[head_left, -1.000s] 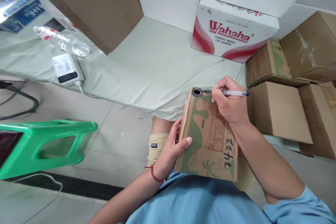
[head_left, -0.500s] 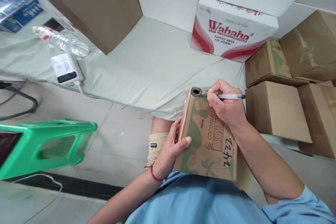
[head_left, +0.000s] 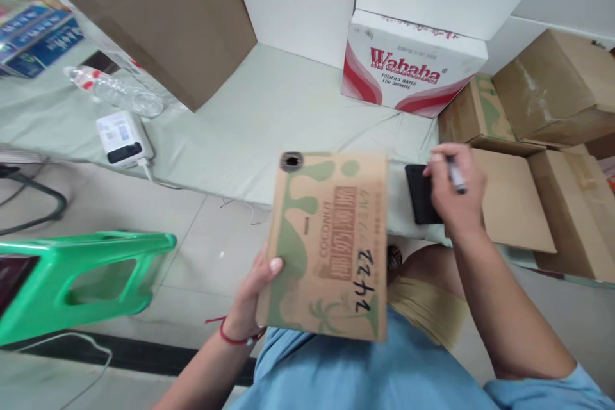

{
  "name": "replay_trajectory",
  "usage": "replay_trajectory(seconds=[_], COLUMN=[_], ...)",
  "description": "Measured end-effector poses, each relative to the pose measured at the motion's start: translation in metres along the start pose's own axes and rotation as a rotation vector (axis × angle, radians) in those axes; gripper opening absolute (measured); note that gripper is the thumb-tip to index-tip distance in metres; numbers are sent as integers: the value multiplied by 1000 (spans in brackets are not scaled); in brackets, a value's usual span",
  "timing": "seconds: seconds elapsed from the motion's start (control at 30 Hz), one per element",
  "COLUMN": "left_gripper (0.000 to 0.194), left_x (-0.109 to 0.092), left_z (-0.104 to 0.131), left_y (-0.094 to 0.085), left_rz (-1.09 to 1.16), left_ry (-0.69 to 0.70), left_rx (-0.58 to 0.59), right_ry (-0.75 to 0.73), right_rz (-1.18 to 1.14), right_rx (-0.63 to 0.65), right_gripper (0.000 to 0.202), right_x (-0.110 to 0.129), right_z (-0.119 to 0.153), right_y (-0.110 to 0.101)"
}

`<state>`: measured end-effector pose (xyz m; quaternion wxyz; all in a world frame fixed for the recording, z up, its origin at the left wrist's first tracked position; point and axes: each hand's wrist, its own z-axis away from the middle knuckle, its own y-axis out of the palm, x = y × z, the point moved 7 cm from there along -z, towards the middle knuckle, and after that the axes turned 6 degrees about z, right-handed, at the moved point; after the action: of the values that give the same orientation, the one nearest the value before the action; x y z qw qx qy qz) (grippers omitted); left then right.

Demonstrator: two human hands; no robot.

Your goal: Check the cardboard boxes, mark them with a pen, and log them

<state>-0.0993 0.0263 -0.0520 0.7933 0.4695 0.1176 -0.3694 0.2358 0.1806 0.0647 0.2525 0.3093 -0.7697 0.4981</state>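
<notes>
My left hand (head_left: 257, 282) grips the left edge of a brown cardboard box (head_left: 331, 250), thumb on its printed face and fingers hidden behind. The box carries green patterns, the word COCONUT and handwritten black digits. Near its top left corner is a hole (head_left: 291, 161) with a dark inked border. To the right of the box, my right hand (head_left: 456, 186) is closed around a pen (head_left: 455, 176) with a pale barrel. Beside and partly under that hand, a flat black object (head_left: 419, 192) lies on the cloth-covered table (head_left: 288, 109).
A white and red Wahaha carton (head_left: 408, 67) stands against the wall. Several brown boxes (head_left: 514, 198) crowd the right side. At left are a plastic bottle (head_left: 115, 91), a white device with a cable (head_left: 123, 139), a large brown box (head_left: 158, 13) and a green stool (head_left: 86, 282).
My left hand has shifted left with the box. My right hand has moved away from the hole to the right, still holding the pen, and the black object has come into view.
</notes>
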Motion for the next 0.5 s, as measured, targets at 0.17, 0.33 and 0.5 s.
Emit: replay_trajectory(seconds=[0.17,0.33,0.5], left_gripper=[53,58,61], left_x=[-31,-45,-41], left_z=[1,2,2], left_y=[-43,-36,-34], left_rz=[275,443,412], left_ry=[223,283,303], left_rx=[-51,120,39], right_ry=[-103,-90,-34], right_rz=[528,576,490], right_rx=[665,762,686], right_gripper=[27,57,67], right_x=[-15,-10,-27], right_z=[46,63,66], right_y=[85,125,108])
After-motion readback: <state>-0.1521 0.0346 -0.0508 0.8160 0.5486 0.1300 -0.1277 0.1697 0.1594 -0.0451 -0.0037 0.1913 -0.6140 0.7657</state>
